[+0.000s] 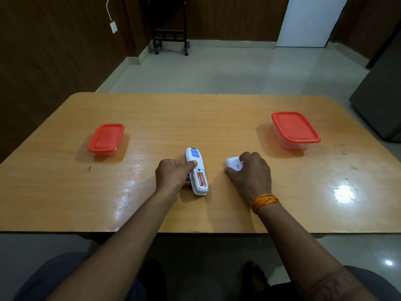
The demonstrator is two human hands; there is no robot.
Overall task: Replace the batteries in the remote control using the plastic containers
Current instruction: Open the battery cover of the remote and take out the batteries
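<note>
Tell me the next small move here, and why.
Probably let go of the battery cover with the right hand and pull out the orange batteries: the remote, steadied by the left hand, lies open with both still seated.

Battery cover (pixel 234 163) half under right hand (pixel 249 172)

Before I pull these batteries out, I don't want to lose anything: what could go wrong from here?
1. The two orange batteries sit exposed in the remote; prised out on the glossy table, they could roll away.
2. Both containers have their lids on and stand well apart, so each needs opening first.
3. The small white cover under your right hand could be misplaced; your left hand holds the remote.
</note>
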